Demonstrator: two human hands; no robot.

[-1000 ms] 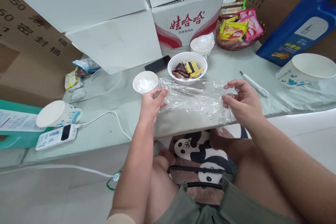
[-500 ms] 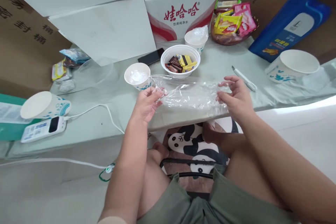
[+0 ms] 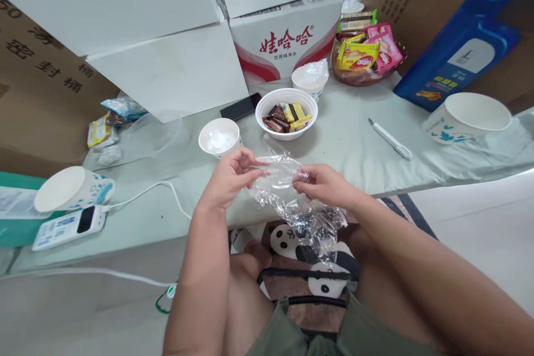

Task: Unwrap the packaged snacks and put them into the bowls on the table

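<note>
Clear plastic film [image 3: 280, 181] is held over the front edge of the bench [image 3: 342, 142] — clamped in the fingers of left hand [image 3: 228, 179] and right hand [image 3: 323, 183] — crumpled tail hung beyond; white bowl [image 3: 287, 96] placed behind

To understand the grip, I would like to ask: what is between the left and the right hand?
In the head view, clear plastic spans the gap between left hand and right hand, with a crumpled part hanging down.

Clear plastic [image 3: 292, 206] partly hides panda mat [image 3: 283, 242]; left edge crops green container [image 3: 20, 232]
</note>
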